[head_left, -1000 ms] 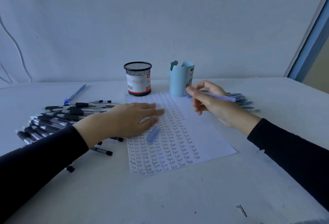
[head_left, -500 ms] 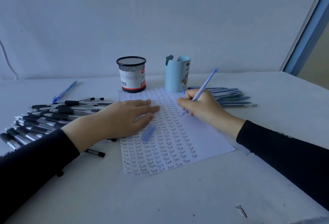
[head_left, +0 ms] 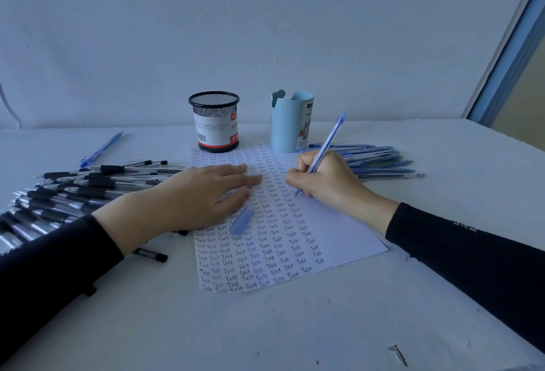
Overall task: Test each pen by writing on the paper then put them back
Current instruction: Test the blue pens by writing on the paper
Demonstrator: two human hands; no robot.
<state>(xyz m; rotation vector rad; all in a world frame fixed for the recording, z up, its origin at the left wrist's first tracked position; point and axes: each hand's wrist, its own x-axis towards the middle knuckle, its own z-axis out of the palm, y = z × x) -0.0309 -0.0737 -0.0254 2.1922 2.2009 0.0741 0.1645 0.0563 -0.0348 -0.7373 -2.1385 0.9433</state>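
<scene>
**Mid-test: you were writing with a blue pen**

Your table (head_left: 295,326) carried the whole job. The paper (head_left: 339,232) lay in the middle, most of it filled with rows of "Test", with a bare strip down its right side. A heap of black pens (head_left: 73,193) lay to its left and a sheaf of blue pens (head_left: 380,161) to its right, behind your writing hand. A black mesh cup (head_left: 214,123) and a light blue cup (head_left: 290,123) stood at the sheet's far edge, with no pens showing above their rims.

Your left hand (head_left: 200,193) lay flat on the paper, fingers straight, pinning it. Your right hand (head_left: 327,179) had its grip closed round the blue pen (head_left: 327,140). The pen was a slim, translucent barrel tilted away from you, with its tip down at the edge of the written columns. I judged this to be the writing step.

A pale blue cap (head_left: 241,219), likely this pen's, lay loose on the paper just beside your left thumb. Next, as I read it, you needed to finish the word, lift the tip and press that cap on squarely. Then you needed to put the pen back, though I could not tell whether in a cup or in the sheaf.
</scene>
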